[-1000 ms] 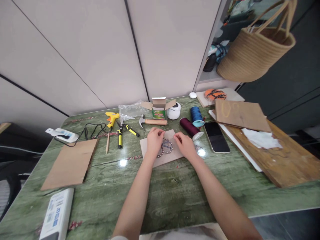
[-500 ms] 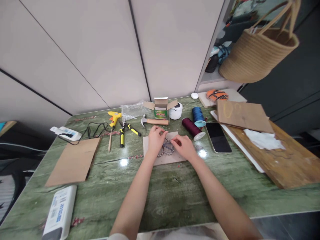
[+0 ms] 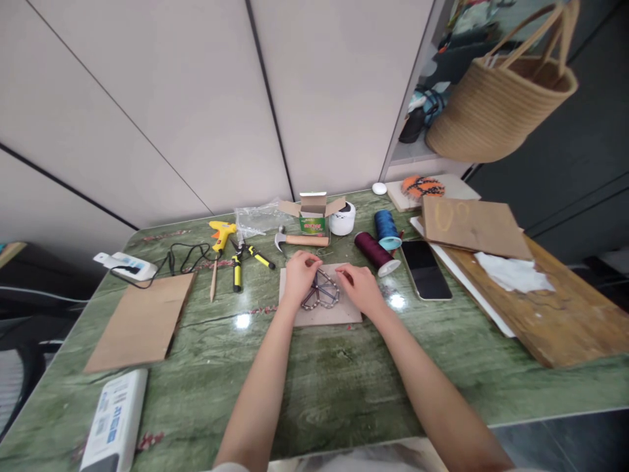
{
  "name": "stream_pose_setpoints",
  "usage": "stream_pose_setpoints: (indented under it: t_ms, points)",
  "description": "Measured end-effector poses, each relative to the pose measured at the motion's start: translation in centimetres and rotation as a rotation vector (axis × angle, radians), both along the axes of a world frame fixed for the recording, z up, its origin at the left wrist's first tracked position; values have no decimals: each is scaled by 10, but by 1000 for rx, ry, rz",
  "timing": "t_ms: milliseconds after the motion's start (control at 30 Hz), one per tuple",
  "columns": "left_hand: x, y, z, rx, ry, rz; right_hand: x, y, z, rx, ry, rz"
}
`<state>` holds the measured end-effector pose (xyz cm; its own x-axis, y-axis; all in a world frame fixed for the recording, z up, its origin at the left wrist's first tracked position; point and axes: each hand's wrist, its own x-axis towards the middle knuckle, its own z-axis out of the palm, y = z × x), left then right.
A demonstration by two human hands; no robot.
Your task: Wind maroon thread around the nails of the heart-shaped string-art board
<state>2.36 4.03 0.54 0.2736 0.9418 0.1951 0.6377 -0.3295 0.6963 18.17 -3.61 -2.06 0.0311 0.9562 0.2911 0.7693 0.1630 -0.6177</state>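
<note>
A square of greyish cardboard [image 3: 328, 318] lies in front of me with a heart-shaped ring of nails [image 3: 319, 295] standing in it. Dark thread [image 3: 324, 286] crosses between the nails. My left hand [image 3: 301, 276] is over the board's left side, thumb and finger pinched at the top of the ring, where a thin strand shows by the fingertips. My right hand [image 3: 361, 288] rests at the board's right edge with its fingertips closed together beside the nails; what they hold is too small to make out.
Behind the board are a claw hammer [image 3: 302, 240], an opened green box [image 3: 313, 225], a maroon thread spool [image 3: 376, 252] and a blue one [image 3: 387, 229]. A phone [image 3: 426, 270] and wooden boards [image 3: 565, 301] lie right; pliers [image 3: 237, 269], a glue gun [image 3: 222, 235] and cardboard [image 3: 142, 321] lie left.
My hands have moved slightly apart, the right fingertips drawing up and back from the middle of the nail ring, so more of it shows. The camera view has shifted a little.
</note>
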Motion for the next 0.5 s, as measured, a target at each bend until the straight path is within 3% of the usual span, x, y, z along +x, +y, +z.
stream_pose_setpoints:
  t_ms: [500]
  points:
    - [-2, 11, -11, -242, -125, 95, 1, 1, -4, 16, 0, 4]
